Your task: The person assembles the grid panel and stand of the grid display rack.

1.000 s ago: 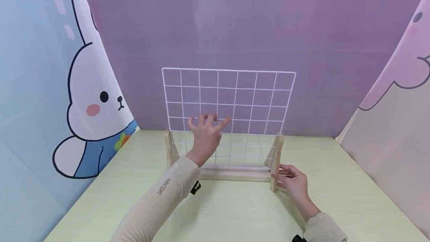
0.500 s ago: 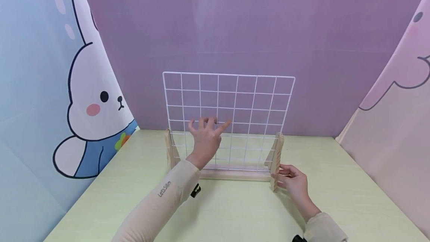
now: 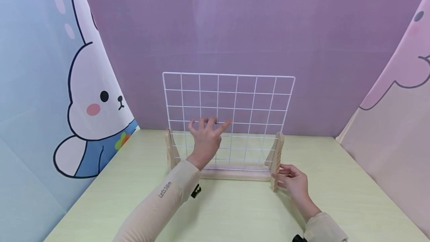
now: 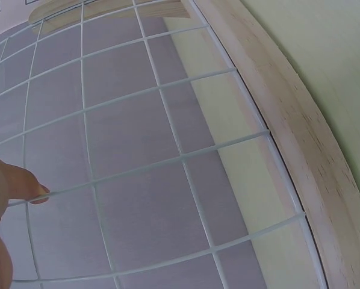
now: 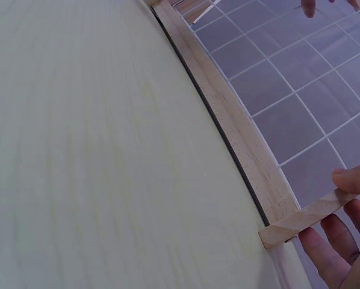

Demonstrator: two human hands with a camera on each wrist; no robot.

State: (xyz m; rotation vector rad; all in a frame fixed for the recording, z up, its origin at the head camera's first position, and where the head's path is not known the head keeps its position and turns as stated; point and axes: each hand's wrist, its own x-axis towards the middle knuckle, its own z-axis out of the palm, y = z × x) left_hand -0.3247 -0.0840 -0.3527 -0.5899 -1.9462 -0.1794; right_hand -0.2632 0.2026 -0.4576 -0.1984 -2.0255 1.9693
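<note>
A white wire grid panel (image 3: 234, 108) stands upright between the two end pieces of a wooden stand (image 3: 235, 176), its lower edge along the base bar. My left hand (image 3: 206, 137) grips the panel left of its middle, fingers bent at the wires and thumb spread right. In the left wrist view a fingertip (image 4: 40, 194) meets one wire of the grid. Down at the right, my right hand (image 3: 295, 182) holds the stand's right wooden end piece (image 3: 276, 160). The right wrist view shows thumb and fingers on opposite sides of that end piece (image 5: 306, 218).
The stand rests on a pale green tabletop (image 3: 231, 208). Behind it hangs a purple cloth backdrop (image 3: 235, 21). A blue side panel with a cartoon rabbit (image 3: 94, 96) borders the left, and a pink and cream panel (image 3: 396, 130) the right.
The grid panel and my left hand have come down slightly since a second ago, with little movement in the last half second. My right hand has stayed on the end piece.
</note>
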